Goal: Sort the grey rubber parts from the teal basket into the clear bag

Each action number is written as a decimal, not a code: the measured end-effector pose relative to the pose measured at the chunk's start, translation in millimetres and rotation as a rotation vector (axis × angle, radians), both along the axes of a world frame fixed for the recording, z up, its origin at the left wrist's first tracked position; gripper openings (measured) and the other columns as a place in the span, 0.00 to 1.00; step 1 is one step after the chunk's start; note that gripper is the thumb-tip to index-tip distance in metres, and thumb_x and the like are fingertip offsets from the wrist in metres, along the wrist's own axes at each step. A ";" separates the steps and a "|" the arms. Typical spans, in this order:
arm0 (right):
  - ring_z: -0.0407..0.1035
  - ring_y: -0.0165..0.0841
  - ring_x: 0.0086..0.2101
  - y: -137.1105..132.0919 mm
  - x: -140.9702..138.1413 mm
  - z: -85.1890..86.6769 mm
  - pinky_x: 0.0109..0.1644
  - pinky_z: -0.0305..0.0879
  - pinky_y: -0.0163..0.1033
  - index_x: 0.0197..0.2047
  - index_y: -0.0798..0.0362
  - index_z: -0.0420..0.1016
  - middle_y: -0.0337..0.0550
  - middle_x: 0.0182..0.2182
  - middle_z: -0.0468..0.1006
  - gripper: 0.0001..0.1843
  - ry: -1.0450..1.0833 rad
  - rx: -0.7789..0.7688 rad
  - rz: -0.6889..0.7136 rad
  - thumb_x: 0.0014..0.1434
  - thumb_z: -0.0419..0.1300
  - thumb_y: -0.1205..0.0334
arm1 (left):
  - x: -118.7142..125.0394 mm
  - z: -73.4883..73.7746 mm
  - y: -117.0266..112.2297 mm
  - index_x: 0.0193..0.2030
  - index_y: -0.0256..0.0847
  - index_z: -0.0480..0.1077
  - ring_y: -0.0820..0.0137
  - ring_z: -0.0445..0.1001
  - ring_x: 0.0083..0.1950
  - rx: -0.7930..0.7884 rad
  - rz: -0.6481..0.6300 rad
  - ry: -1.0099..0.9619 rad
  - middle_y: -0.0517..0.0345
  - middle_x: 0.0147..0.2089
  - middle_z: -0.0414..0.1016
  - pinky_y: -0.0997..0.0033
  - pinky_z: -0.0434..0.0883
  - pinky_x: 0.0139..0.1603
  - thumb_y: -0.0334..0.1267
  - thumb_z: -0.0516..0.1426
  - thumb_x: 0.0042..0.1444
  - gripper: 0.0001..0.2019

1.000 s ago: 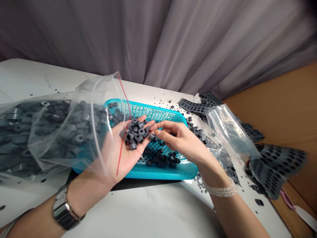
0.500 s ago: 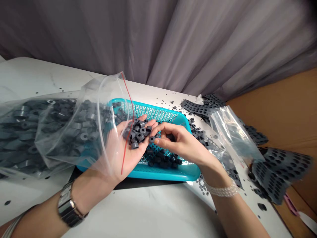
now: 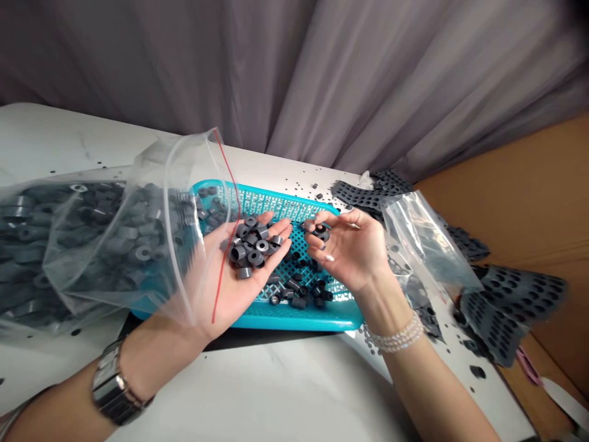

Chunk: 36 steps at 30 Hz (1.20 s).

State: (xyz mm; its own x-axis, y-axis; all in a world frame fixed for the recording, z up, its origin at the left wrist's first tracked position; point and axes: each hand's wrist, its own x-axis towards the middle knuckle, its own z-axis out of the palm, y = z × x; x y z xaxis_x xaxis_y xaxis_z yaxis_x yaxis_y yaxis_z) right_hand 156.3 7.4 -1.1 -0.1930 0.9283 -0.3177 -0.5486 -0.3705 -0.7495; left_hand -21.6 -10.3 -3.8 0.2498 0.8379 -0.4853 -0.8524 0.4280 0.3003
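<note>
My left hand (image 3: 216, 288) lies palm up, fingers stretched out, with a pile of small dark grey ring spacers (image 3: 251, 245) resting on the palm. The mouth of a clear zip bag (image 3: 151, 215) with a red line hangs around this hand and wrist. Many more such rings fill the bag at the left. To the right, my right hand (image 3: 350, 245) is turned palm up with curled fingers, a few grey rings (image 3: 321, 233) held in them. Both hands are above a turquoise plastic basket (image 3: 294, 322), where several grey rings (image 3: 299, 291) lie on the bottom.
Another clear bag (image 3: 427, 239) lies right of the basket. Dark perforated sheets (image 3: 515, 307) are at the right table edge, beside brown cardboard (image 3: 519, 184). Small dark scraps are scattered on the white table (image 3: 257, 387). A grey curtain (image 3: 230, 73) hangs behind.
My right hand has moved away from the left palm to the right and turned palm up, its fingers curled around a few rings. The left hand still carries its pile.
</note>
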 end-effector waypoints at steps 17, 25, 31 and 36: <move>0.49 0.23 0.21 -19.0 -23.2 2.6 0.24 0.46 0.33 0.35 0.54 0.75 0.28 0.19 0.56 0.06 -1.033 0.546 0.138 0.55 0.65 0.60 | 1.2 1.2 2.1 0.34 0.36 0.73 0.63 0.79 0.48 0.032 -0.033 0.034 0.50 0.41 0.81 0.65 0.77 0.45 0.31 0.49 0.60 0.11; 0.53 0.23 0.21 -19.6 -17.1 10.7 0.25 0.51 0.32 0.41 0.51 0.69 0.27 0.20 0.59 0.13 -1.106 0.616 0.208 0.54 0.66 0.61 | 2.7 6.6 1.3 0.31 0.34 0.72 0.62 0.80 0.45 0.023 0.001 0.037 0.46 0.40 0.81 0.64 0.77 0.43 0.30 0.49 0.60 0.12; 0.53 0.24 0.21 -24.3 -25.9 6.5 0.24 0.49 0.33 0.40 0.52 0.74 0.29 0.20 0.61 0.15 -1.292 0.608 0.152 0.53 0.67 0.53 | -0.6 2.3 1.5 0.37 0.32 0.73 0.59 0.78 0.48 0.044 -0.060 0.066 0.42 0.47 0.79 0.70 0.77 0.34 0.31 0.50 0.60 0.10; 0.51 0.23 0.21 -26.6 -31.3 3.9 0.25 0.47 0.33 0.42 0.52 0.75 0.29 0.19 0.60 0.09 -1.246 0.648 0.160 0.58 0.63 0.60 | -0.4 1.6 1.9 0.35 0.33 0.72 0.60 0.79 0.48 0.040 -0.038 0.082 0.47 0.44 0.80 0.70 0.77 0.35 0.30 0.51 0.58 0.08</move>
State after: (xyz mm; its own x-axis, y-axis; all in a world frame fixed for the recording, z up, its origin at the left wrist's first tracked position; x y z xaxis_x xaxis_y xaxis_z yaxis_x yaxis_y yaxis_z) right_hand 125.0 -19.2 2.8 -0.2219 0.9685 0.1128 0.6044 0.2274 -0.7635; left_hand -21.9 -8.4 -2.2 0.2423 0.8476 -0.4721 -0.8078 0.4458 0.3857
